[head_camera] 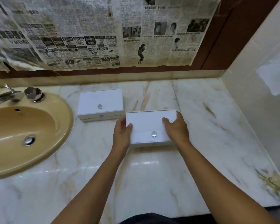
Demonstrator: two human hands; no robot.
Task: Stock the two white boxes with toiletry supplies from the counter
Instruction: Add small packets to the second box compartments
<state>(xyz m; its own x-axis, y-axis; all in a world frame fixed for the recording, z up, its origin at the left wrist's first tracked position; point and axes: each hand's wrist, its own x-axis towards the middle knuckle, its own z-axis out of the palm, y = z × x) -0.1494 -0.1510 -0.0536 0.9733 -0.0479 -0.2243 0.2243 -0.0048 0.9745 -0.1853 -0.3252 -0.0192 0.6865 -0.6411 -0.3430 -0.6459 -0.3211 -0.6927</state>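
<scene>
Both hands grip the near white box (pixel 149 126) on the marble counter (pixel 152 175), the left hand (pixel 121 132) and right hand (pixel 176 128) clasping its ends. Its lid is on. Behind, beside the sink (pixel 31 126), the second box (pixel 100 104) is also lidded; no toiletries show, so stocking looks finished or unstarted.

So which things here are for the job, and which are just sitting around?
For the job:
near box, held by the left hand and right hand
far box, lid on, untouched

Just there:
sink
tap
newspaper on the wall
counter
</scene>
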